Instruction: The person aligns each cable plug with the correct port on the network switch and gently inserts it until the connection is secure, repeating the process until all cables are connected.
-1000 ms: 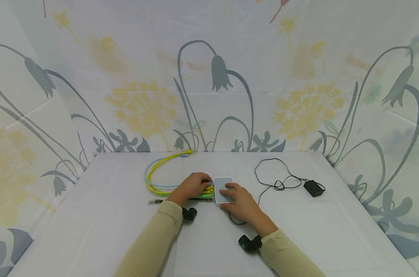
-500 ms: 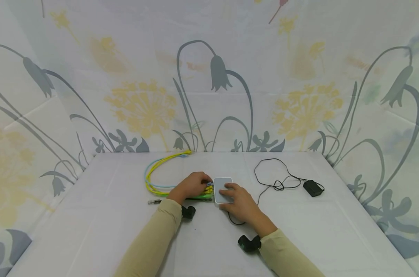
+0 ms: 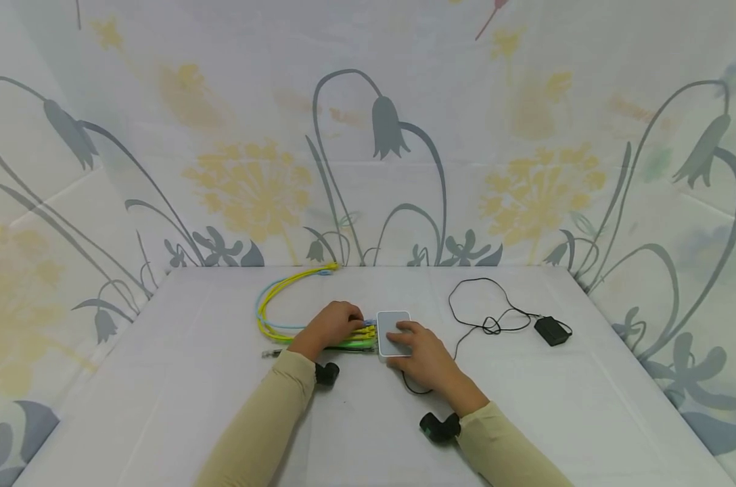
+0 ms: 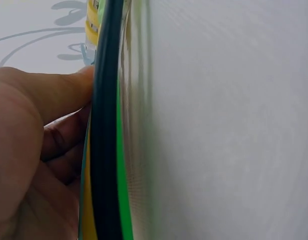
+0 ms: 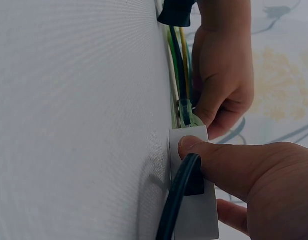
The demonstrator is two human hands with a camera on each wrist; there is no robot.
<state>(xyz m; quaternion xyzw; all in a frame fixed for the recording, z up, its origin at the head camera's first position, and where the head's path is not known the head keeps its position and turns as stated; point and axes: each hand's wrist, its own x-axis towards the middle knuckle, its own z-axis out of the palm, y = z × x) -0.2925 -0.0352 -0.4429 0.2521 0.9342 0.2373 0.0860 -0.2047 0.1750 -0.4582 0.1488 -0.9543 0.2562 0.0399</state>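
A small white network switch (image 3: 392, 322) with a grey top lies mid-table. My right hand (image 3: 429, 362) grips it, fingers over the top and thumb (image 5: 209, 155) on the near side, beside a black cord (image 5: 179, 195) entering that side. Yellow network cables (image 3: 272, 294), a green cable (image 3: 351, 344), a black cable (image 3: 354, 350) and a light-blue network cable (image 3: 285, 327) run to its left side. Just left of the plugs, my left hand (image 3: 328, 330) pinches the light-blue cable, its fingers curled. The fingertip contact is partly hidden behind the black cable in the left wrist view.
On the right a black power adapter (image 3: 552, 331) lies with its looped, knotted cord (image 3: 490, 326). The cables curve back to the table's far edge, before a flower-printed cloth (image 3: 368, 203). Dark wrist cameras (image 3: 439, 427) stick out from both wrists.
My left hand has drawn back a little to the left from the switch, uncovering more of the plugs. The right hand and switch stay in place.
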